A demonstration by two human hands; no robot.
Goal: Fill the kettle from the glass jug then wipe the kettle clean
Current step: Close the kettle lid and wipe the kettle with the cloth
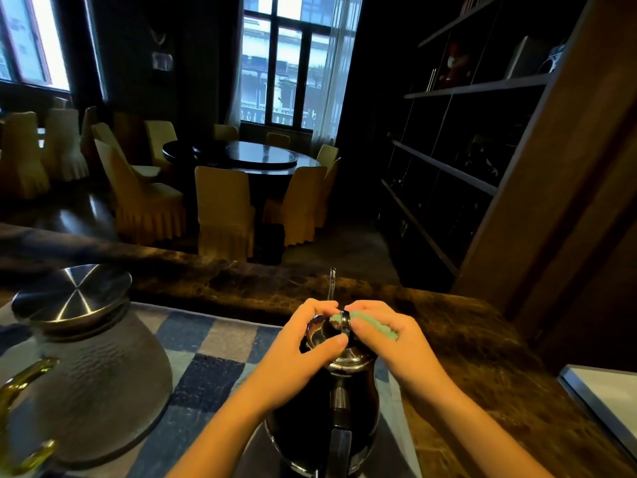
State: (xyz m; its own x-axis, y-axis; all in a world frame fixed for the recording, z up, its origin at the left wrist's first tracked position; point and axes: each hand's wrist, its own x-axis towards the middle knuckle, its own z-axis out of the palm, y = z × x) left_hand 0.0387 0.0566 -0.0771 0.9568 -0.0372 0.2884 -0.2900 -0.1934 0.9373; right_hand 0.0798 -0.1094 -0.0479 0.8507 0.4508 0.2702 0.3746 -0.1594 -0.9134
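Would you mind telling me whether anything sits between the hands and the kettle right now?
Only the green cloth, held in the right hand against the dark steel kettle's top. The left hand touches it directly.

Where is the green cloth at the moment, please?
In the head view, the green cloth sits low and right of centre, under the right hand, pressed against the top of the kettle, which the left hand steadies.
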